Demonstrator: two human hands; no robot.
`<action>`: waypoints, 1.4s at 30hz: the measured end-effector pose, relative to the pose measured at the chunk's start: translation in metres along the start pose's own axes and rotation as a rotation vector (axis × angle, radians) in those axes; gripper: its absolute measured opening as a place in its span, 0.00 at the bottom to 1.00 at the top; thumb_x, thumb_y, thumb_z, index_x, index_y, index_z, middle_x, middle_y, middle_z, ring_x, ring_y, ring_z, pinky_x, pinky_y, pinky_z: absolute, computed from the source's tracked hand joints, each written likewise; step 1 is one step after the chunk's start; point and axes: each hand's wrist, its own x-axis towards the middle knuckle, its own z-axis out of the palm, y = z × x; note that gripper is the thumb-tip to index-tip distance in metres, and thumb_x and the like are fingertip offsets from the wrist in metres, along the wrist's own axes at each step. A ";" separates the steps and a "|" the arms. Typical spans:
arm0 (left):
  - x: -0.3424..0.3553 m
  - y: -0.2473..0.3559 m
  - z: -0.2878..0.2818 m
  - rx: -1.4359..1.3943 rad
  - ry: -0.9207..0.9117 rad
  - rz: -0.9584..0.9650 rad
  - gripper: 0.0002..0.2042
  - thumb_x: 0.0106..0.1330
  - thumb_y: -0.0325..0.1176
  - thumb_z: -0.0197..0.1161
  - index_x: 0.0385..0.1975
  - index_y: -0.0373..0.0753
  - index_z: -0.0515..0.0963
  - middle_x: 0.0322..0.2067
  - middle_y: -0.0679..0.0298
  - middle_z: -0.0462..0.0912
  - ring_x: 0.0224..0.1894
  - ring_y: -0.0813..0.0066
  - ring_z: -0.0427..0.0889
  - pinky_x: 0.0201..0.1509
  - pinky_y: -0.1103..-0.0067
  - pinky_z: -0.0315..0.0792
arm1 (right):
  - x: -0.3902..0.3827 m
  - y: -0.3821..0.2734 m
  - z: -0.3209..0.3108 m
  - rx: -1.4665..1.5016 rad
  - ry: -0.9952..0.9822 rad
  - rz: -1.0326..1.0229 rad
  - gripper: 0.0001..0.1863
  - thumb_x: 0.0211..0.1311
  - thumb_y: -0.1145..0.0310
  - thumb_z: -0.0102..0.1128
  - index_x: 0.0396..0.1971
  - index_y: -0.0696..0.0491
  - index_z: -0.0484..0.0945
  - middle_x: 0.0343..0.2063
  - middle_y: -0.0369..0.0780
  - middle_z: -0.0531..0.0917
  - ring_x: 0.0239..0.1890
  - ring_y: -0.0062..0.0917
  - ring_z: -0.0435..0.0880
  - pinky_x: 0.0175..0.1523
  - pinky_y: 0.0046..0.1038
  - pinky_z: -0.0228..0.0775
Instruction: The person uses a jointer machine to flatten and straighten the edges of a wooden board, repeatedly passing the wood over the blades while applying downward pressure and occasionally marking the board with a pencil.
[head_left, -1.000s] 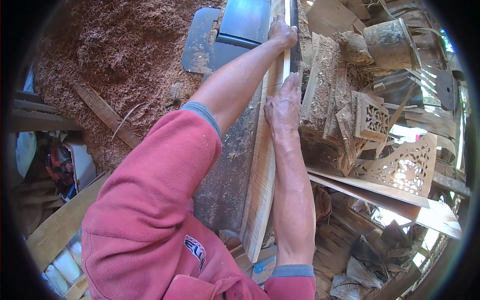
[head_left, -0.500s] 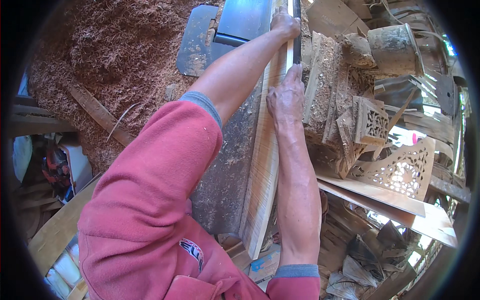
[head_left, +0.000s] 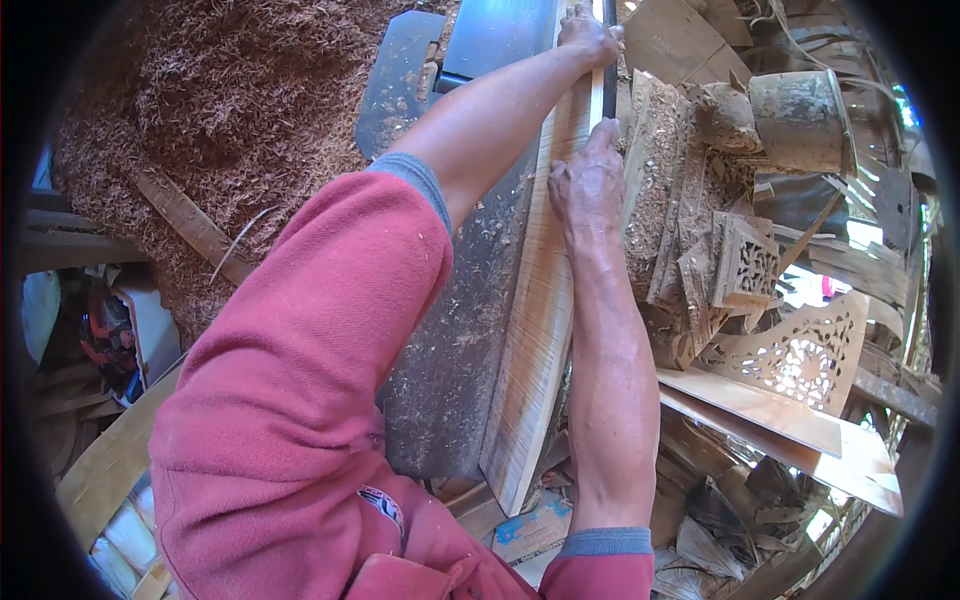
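A long pale wooden board (head_left: 530, 370) with streaked grain stands tilted on edge along a dusty grey machine table (head_left: 440, 400). Toward the far end, my left hand (head_left: 588, 40) is closed over the board's upper edge, beside a dark straight strip (head_left: 609, 95). Closer to me, my right hand (head_left: 590, 185) grips the same edge, its forefinger pointing forward along it. The undersides of both hands are hidden. A blue flat machine part (head_left: 500, 40) and a grey guard plate (head_left: 400, 80) lie left of the board at the far end.
Reddish-brown shavings (head_left: 200, 120) pile up at the left. Dusty stacked wood (head_left: 660, 190), a cylindrical container (head_left: 800, 120), a small carved block (head_left: 745, 260) and a pierced carved panel (head_left: 800, 355) crowd the right. Flat boards (head_left: 780, 430) jut out below the panel.
Both hands and the board have shifted slightly forward along the machine table. The grip of each hand looks the same. The whole view has also moved a little.
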 end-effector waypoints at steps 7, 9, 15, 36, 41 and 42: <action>-0.157 0.020 -0.088 -0.473 0.153 0.152 0.36 0.77 0.51 0.41 0.72 0.23 0.48 0.64 0.30 0.66 0.68 0.36 0.65 0.73 0.61 0.59 | 0.009 -0.008 -0.003 0.111 -0.091 -0.026 0.30 0.56 0.78 0.57 0.58 0.71 0.59 0.59 0.68 0.69 0.58 0.57 0.75 0.65 0.45 0.68; -0.273 0.031 -0.121 -0.500 0.037 0.077 0.33 0.78 0.42 0.42 0.73 0.24 0.45 0.69 0.34 0.59 0.73 0.45 0.58 0.76 0.64 0.52 | 0.012 -0.012 -0.011 0.121 -0.112 0.006 0.28 0.56 0.78 0.56 0.56 0.71 0.60 0.59 0.68 0.69 0.58 0.58 0.76 0.64 0.45 0.70; -0.508 0.019 -0.148 -0.271 -0.501 -0.089 0.48 0.68 0.42 0.60 0.74 0.23 0.33 0.75 0.35 0.32 0.79 0.43 0.31 0.81 0.61 0.33 | 0.025 -0.010 -0.008 0.052 -0.129 0.069 0.27 0.58 0.71 0.70 0.51 0.59 0.62 0.42 0.62 0.82 0.47 0.55 0.85 0.56 0.43 0.81; -0.472 0.026 -0.119 -0.294 -0.309 -0.060 0.50 0.48 0.21 0.57 0.73 0.21 0.34 0.74 0.33 0.35 0.78 0.39 0.31 0.81 0.58 0.30 | 0.079 -0.014 -0.003 -0.057 -0.212 0.048 0.30 0.57 0.65 0.72 0.50 0.62 0.62 0.43 0.63 0.82 0.48 0.54 0.85 0.56 0.45 0.79; -0.461 0.026 -0.117 -0.300 -0.308 -0.064 0.50 0.49 0.21 0.56 0.73 0.21 0.35 0.74 0.33 0.34 0.78 0.40 0.30 0.82 0.59 0.29 | 0.090 -0.008 0.003 -0.066 -0.193 0.055 0.31 0.56 0.62 0.72 0.51 0.61 0.65 0.43 0.60 0.83 0.49 0.53 0.84 0.57 0.43 0.77; -0.458 0.026 -0.117 -0.301 -0.304 -0.064 0.50 0.49 0.21 0.56 0.73 0.21 0.35 0.74 0.33 0.34 0.78 0.40 0.30 0.82 0.59 0.29 | 0.093 -0.009 0.004 -0.077 -0.194 0.059 0.31 0.56 0.61 0.72 0.51 0.61 0.65 0.43 0.60 0.83 0.49 0.53 0.84 0.57 0.43 0.77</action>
